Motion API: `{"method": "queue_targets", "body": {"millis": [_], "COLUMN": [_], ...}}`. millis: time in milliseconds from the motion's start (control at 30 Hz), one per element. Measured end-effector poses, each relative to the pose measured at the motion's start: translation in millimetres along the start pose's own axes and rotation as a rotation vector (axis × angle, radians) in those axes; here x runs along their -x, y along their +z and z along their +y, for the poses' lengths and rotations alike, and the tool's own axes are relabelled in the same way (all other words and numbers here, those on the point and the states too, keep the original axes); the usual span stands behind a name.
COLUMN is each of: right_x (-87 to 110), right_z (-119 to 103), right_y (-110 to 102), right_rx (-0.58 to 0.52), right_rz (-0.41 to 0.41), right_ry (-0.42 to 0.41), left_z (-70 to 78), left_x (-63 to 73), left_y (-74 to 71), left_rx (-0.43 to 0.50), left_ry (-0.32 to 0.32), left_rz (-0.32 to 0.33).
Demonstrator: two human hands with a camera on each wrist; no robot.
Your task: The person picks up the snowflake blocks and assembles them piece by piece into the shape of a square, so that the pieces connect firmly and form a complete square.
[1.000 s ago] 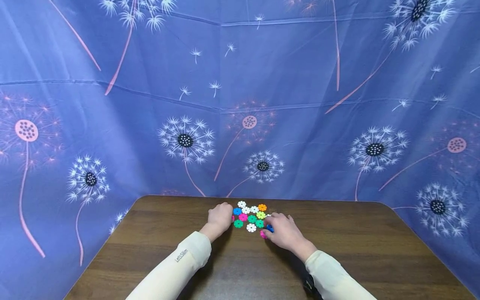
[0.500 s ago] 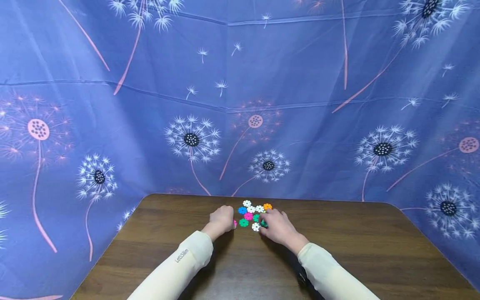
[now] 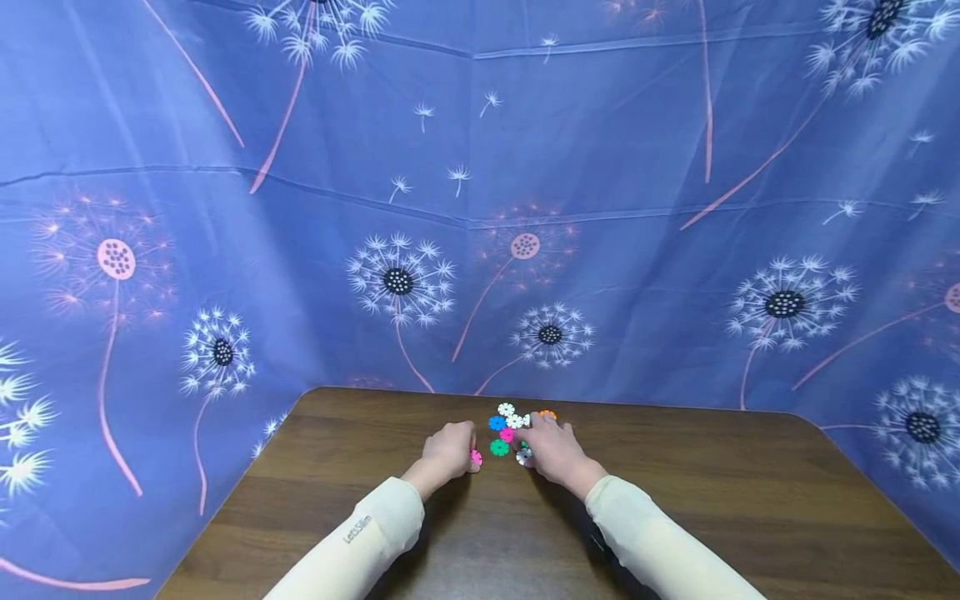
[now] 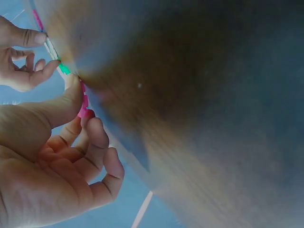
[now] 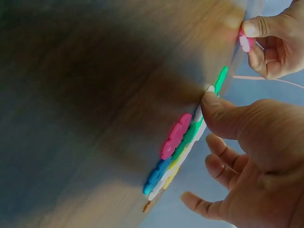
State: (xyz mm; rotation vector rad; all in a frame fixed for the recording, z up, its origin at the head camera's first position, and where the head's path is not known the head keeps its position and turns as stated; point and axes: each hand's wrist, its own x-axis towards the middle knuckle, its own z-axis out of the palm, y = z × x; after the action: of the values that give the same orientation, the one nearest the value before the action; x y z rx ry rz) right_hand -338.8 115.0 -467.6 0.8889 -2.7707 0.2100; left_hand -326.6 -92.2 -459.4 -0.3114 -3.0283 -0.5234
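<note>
Between thumb and forefinger my left hand [image 3: 450,448] pinches a pink snowflake disc [image 3: 476,458], standing on edge by the table top; the left wrist view shows this pinch closely. My right hand [image 3: 553,454] reaches over the right side of a cluster of flat plastic snowflake discs. Its thumb touches the edge of a white disc [image 3: 524,457], while the other fingers bend loosely. In the right wrist view a pink disc [image 5: 176,136], a blue disc [image 5: 156,176] and several others lie beside that hand. A green disc [image 3: 499,448] lies between the two hands.
Farther back on the brown wooden table [image 3: 675,483] lie a blue disc [image 3: 497,423], a white disc [image 3: 506,409] and an orange disc [image 3: 548,414], partly covered by the right hand. A blue dandelion-print cloth [image 3: 637,292] hangs behind the table's far edge.
My left hand has drawn slightly back from the cluster, with the pink disc now plainly showing. My right hand has moved left over the discs and covers more of them. The head view has turned left.
</note>
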Motion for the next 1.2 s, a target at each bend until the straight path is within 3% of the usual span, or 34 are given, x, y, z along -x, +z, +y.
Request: {"method": "queue_targets", "body": {"millis": [200,400,667,900,1000,1200], "right_x": [3.6,12.0,22.5,30.6,32.4,36.6], "right_z": [-0.5,-0.8,-3.3,-7.0,-9.8,-8.9], "right_y": [-3.6,-10.7,-22.1,-31.5,-34.1,-33.2], "right_rx": [-0.082,-0.400,-0.722,-1.221,-1.324,-1.422], "right_rz": [0.000,-0.019,-0.032,-0.082,-0.086,-0.084], "right_ry": [-0.007,-0.055,0.165,0.304,0.333,0.364], "left_z": [-1.2,2.4,9.2,20.2,25.6,28.4], "left_x": [3.2,9.6,17.8,19.8,21.7,24.4], "left_y": [7.5,2.9,-8.5,-15.5,-14.2,-10.4], "left_rx": [0.108,0.203,0.346,0.448,0.445,0.445], "left_ry": [0.062,0.148,0.209,0.279,0.312,0.342], "left_rz": [0.022,0.083,0.136,0.180,0.212,0.252]}}
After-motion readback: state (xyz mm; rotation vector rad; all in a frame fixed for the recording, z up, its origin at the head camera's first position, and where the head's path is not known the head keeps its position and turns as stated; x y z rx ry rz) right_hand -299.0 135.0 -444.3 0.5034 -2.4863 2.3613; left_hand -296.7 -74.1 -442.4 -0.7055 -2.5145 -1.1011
